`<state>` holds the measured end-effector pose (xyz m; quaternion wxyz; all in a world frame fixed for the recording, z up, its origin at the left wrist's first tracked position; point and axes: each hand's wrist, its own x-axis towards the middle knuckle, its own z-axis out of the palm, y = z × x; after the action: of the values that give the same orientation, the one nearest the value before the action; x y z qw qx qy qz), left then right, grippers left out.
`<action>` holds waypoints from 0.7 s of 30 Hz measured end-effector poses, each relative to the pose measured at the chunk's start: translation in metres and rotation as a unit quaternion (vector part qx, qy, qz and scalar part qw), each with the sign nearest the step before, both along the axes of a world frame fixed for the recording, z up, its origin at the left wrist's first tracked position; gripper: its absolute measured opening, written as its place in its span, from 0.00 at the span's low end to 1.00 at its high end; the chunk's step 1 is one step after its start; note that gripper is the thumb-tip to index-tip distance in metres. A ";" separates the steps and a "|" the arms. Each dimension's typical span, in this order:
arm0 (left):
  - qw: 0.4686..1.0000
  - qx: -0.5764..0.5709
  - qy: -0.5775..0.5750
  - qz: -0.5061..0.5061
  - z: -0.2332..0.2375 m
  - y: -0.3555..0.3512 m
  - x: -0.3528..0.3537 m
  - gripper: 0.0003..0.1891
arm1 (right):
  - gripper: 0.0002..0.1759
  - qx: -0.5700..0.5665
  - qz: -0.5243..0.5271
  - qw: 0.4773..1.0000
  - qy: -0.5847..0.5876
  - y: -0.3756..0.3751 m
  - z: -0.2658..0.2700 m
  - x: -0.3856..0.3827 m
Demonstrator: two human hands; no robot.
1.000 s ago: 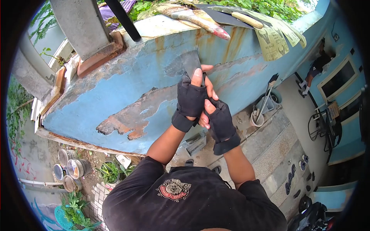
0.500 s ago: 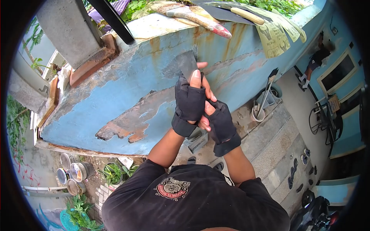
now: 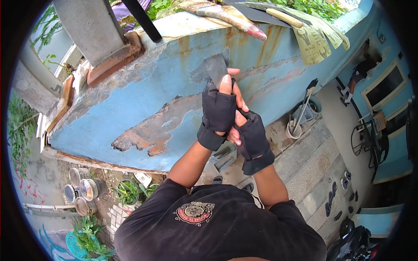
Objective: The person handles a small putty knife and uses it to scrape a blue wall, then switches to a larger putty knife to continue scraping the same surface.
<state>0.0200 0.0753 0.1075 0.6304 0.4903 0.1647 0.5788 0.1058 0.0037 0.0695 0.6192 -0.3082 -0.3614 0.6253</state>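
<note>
A dark, flat piece [image 3: 216, 68], like sandpaper or a scraper blade, lies against a grey patch on the blue wall [image 3: 174, 122]. My left hand [image 3: 219, 104], in a black fingerless glove, grips it with the thumb on top and fingers partly hidden beneath. Just below and to the right, my right hand [image 3: 252, 135], gloved the same way, has its fingers curled by the left palm. Whether the right fingers hold anything is hidden. Peeled paint and brown bare plaster [image 3: 148, 132] show left of my hands.
On the wall's top lie a stained brush [image 3: 226, 19], a wooden-handled tool [image 3: 284, 18] and yellowish sandpaper sheets [image 3: 312, 45]. Buckets [image 3: 294, 129] stand right of the wall, tubs [image 3: 90, 189] at lower left. A person [image 3: 362, 69] is at the far right.
The view has shifted slightly, so the wall and the things on it sit a little further right. Both hands keep nearly the same pose, the dark piece still in my left hand.
</note>
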 end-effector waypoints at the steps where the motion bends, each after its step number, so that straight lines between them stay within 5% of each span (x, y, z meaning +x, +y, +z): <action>1: 1.000 -0.005 -0.001 -0.005 -0.003 -0.003 -0.001 0.22 | 0.13 -0.005 0.002 1.000 0.001 -0.005 -0.001 0.001; 21: 1.000 0.004 -0.003 -0.017 -0.006 -0.003 0.007 0.22 | 0.15 0.022 -0.017 0.999 -0.032 -0.008 -0.005 0.008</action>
<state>0.0269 0.0723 0.1014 0.6389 0.4935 0.1520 0.5702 0.1137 -0.0045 0.0648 0.6247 -0.3202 -0.3893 0.5963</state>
